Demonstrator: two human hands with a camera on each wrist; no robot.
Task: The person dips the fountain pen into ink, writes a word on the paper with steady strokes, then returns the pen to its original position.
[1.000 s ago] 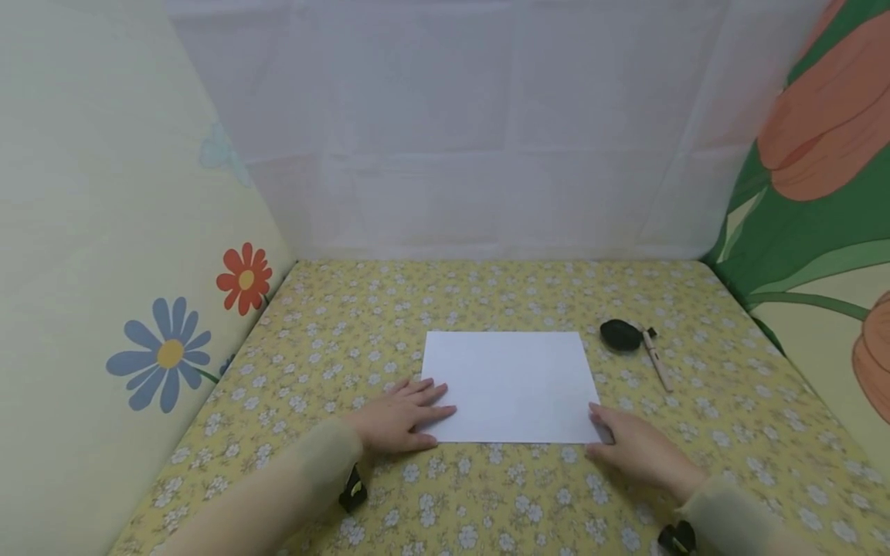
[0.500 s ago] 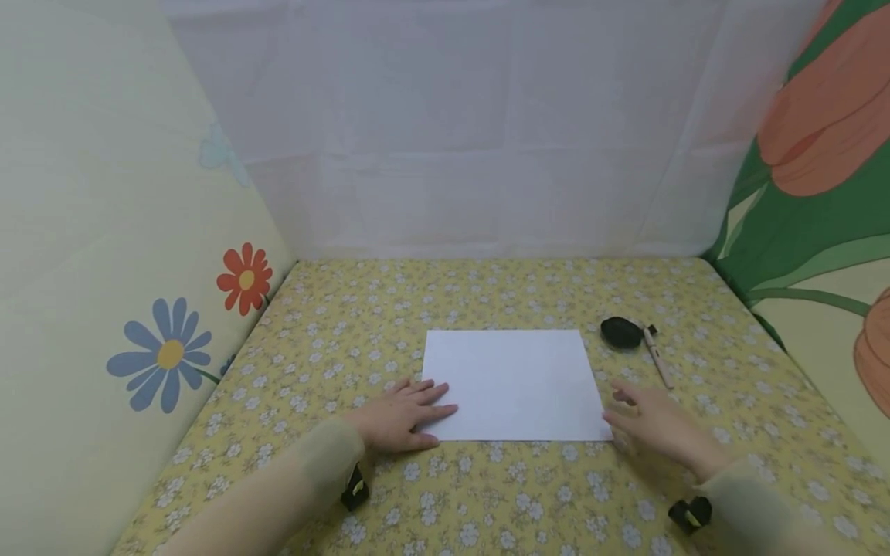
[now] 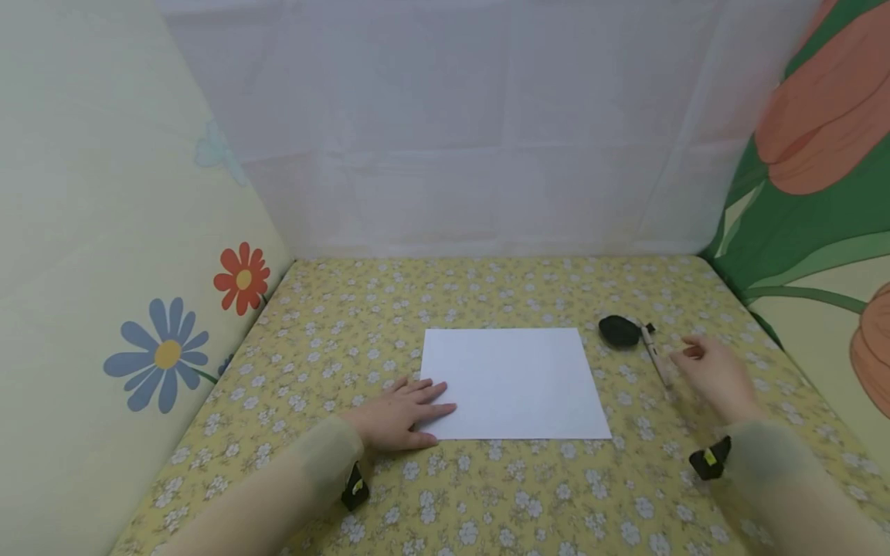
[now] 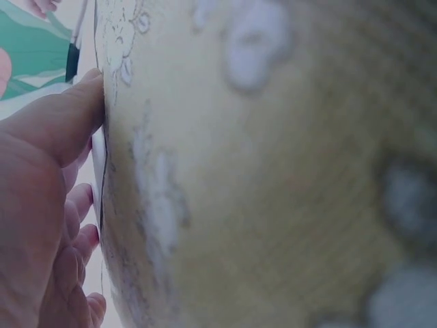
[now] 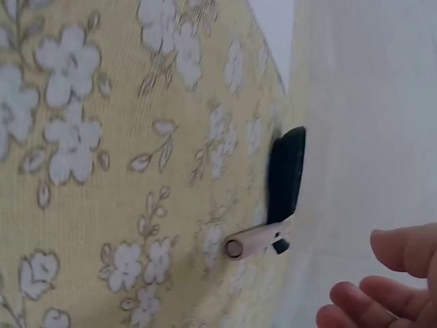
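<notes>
A blank sheet of white paper (image 3: 518, 386) lies flat on the table. My left hand (image 3: 396, 417) rests on its lower left part with the fingers spread and straight; in the left wrist view the thumb (image 4: 68, 116) presses down at the surface. To the right of the paper lies a slim, pale pink pen-like stick (image 3: 656, 357) with a small black piece at its far end. Beside it sits a black oval object (image 3: 619, 332). My right hand (image 3: 716, 377) hovers just right of the stick, fingers loosely bent and nothing between them.
A yellow cloth with white flowers (image 3: 348, 309) covers the table. A white sheet (image 3: 452, 139) hangs behind it. Flower-printed panels stand along the left (image 3: 83, 193) and right (image 3: 799, 255) sides. Each wrist wears a small black device (image 3: 709, 459).
My right hand has left the paper's lower right corner and moved right and away from me, to beside the pale pink stick. The left hand has stayed on the paper.
</notes>
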